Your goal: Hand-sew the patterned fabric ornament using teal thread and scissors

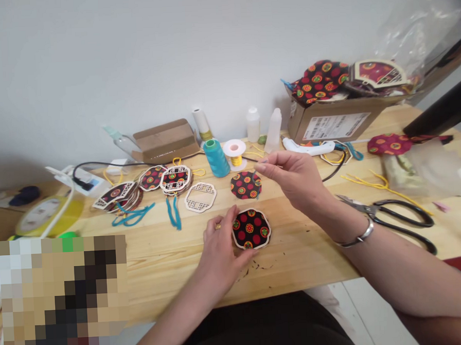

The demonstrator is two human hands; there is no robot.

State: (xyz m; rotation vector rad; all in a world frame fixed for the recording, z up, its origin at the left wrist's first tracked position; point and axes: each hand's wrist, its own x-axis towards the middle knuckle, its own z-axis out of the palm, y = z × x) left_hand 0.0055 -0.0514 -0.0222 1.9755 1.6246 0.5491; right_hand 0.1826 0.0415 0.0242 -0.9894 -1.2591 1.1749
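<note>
My left hand [227, 239] rests on the table with its thumb and forefinger around the edge of a wooden-framed fabric piece [251, 228]. The piece lies flat; its cloth is black with red dots and flowers inside a pale scalloped rim. Raised above and to the right of it is my right hand [295, 179], thumb and forefinger pinched together. Whatever may be in that pinch is too small to make out. Just beyond the framed piece lies a loose cut of the same cloth [245, 185]. A bare wooden lattice frame [201, 197] lies left of it.
Black-handled scissors [391, 213] lie at the right, near yellow cord [385, 180]. Behind stand a teal thread cone [216, 159], a yellow thread spool [235, 154], a plastic bottle [253, 125] and a white glue gun [310, 146]. A cardboard box [334, 119] holds patterned pieces. Finished-looking ornaments [176, 179] lie left.
</note>
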